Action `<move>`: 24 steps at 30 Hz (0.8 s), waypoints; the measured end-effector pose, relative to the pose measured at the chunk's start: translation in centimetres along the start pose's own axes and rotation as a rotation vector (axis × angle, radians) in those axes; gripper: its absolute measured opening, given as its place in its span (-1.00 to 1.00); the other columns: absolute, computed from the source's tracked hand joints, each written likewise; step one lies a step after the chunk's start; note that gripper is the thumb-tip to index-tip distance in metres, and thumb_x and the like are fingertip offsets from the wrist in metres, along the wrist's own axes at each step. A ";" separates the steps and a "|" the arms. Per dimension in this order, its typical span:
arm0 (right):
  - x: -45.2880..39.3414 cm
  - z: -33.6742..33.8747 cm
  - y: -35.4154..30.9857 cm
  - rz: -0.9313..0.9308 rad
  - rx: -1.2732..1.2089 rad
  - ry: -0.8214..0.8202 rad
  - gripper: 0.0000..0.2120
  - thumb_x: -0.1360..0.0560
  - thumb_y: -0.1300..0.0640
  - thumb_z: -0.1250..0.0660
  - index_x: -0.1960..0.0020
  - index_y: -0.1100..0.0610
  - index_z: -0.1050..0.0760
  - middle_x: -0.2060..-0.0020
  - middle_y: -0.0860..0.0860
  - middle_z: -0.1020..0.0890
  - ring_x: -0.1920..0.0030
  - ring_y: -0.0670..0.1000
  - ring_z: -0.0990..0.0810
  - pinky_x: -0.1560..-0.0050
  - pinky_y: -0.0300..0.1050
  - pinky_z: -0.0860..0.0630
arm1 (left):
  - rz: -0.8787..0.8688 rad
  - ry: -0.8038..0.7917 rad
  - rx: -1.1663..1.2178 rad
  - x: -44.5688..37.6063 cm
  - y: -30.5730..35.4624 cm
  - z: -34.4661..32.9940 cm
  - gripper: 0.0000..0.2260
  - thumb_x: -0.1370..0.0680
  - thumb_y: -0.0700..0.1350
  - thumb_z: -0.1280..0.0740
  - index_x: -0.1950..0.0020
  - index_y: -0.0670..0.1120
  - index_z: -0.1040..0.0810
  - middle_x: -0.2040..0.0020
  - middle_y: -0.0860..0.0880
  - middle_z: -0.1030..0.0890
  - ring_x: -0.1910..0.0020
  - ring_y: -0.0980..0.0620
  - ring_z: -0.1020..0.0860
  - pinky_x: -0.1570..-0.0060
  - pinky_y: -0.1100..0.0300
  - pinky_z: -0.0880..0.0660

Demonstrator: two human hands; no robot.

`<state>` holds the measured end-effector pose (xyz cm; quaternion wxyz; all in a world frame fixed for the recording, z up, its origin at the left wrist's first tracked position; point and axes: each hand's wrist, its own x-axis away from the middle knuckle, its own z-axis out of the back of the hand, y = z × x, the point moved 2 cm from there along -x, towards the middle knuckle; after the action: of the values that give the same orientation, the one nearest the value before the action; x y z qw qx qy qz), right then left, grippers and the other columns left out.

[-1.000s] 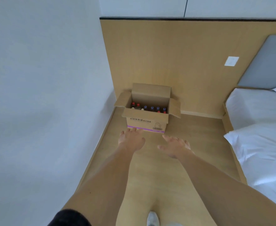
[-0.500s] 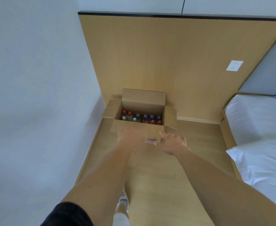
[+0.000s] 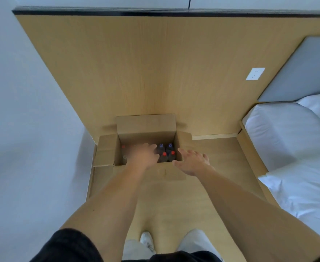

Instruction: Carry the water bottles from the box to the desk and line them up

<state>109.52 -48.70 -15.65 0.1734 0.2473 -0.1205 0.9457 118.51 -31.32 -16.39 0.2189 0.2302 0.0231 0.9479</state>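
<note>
Nearest you: black sleeve (image 3: pixel 68 246) on your left arm, pale trousers (image 3: pixel 136 250), a white shoe (image 3: pixel 146 239) on the wood floor (image 3: pixel 174 201). Both forearms are stretched forward.

Your left hand (image 3: pixel 143 156) is over the open box (image 3: pixel 106 154), above its middle. It's motion-blurred; fingers look loosely extended and fairly close together, but you can't tell if they touch any bottle. Nothing visibly gripped.

Your right hand (image 3: pixel 192 162) is at the box's near right corner, over the rim, palm turned inward. Fingers straight and slightly spread, thumb apart toward the box. Holding nothing.

The water bottles (image 3: pixel 165 152) are inside the box, upright, seen from above by their caps: two red caps nearer you, two purple caps just behind, all right of your left hand. Another red cap shows at the far left of the box; the bottle near it is blurred. Your left hand hides the middle ones.

The box sits on the floor against the wood wall panel (image 3: pixel 146 72), flaps open, close to the white wall (image 3: pixel 23 110) on the left. A white socket (image 3: pixel 255 73) is on the panel to the right. The bed (image 3: pixel 291 148) with white bedding is right of the box, well apart.
</note>
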 end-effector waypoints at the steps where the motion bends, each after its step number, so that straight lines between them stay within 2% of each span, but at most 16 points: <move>1: -0.9 0.3 -0.5 -0.001 0.008 -0.006 -0.33 -0.58 -0.35 -0.05 -0.61 -0.12 -0.05 -0.54 0.07 -0.29 -0.54 0.15 -0.21 -0.52 0.22 -0.09 | 0.002 -0.012 0.005 -0.9 -0.6 0.2 -0.53 -0.66 0.14 -0.09 -0.58 0.10 -0.24 -0.52 -0.04 -0.35 -0.47 -0.15 -0.32 -0.46 -0.13 -0.23; 6: -6.0 1.0 -2.0 -0.005 0.039 -0.055 -0.34 -0.58 -0.34 -0.05 -0.61 -0.13 -0.06 -0.52 0.06 -0.31 -0.52 0.15 -0.24 -0.48 0.21 -0.13 | 0.026 -0.051 0.030 -5.5 -3.5 0.7 -0.54 -0.66 0.12 -0.09 -0.56 0.10 -0.27 -0.48 -0.05 -0.39 -0.44 -0.16 -0.36 -0.42 -0.13 -0.29; 13: -15.3 2.1 -3.9 0.039 0.055 -0.096 -0.36 -0.56 -0.37 -0.05 -0.57 -0.15 -0.13 -0.48 0.04 -0.38 -0.47 0.15 -0.31 -0.41 0.18 -0.21 | 0.104 -0.085 0.064 -13.0 -6.4 1.4 -0.52 -0.67 0.13 -0.08 -0.59 0.08 -0.23 -0.52 -0.06 -0.36 -0.46 -0.18 -0.34 -0.44 -0.16 -0.27; 24: -29.7 4.6 -6.0 0.124 0.036 -0.194 -0.33 -0.57 -0.35 -0.11 -0.59 -0.13 -0.12 -0.49 0.07 -0.38 -0.47 0.18 -0.34 -0.45 0.19 -0.22 | 0.209 -0.149 0.216 -24.9 -10.0 2.1 -0.54 -0.67 0.12 -0.09 -0.58 0.10 -0.26 -0.55 -0.04 -0.35 -0.48 -0.15 -0.33 -0.44 -0.13 -0.26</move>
<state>138.10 -52.68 -26.08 0.0976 0.3330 -0.1349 0.9281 143.33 -32.95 -26.61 0.0944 0.3229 0.0846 0.9379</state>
